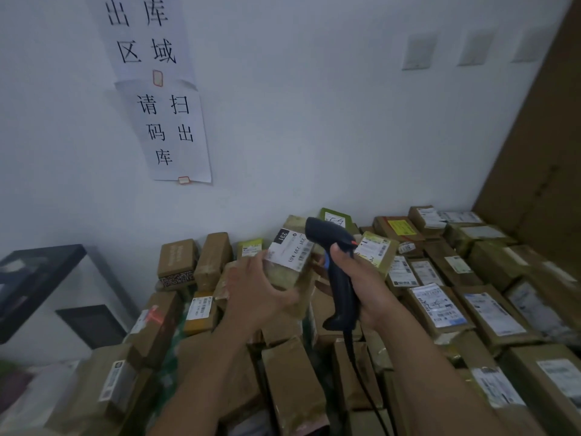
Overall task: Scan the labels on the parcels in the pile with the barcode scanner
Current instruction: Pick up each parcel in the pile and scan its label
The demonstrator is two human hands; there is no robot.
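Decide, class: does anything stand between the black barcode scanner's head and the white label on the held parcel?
Nothing visible does. The black barcode scanner, in the right hand, has its head beside the white label on the brown taped parcel that the left hand holds; the left fingers lie at the label's left edge.

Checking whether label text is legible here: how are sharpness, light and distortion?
Head view: dim, even light, no glare; the held parcel's label shows 231 but softly; left hand and outer parcels smear; the wide lens skews the wall notices.
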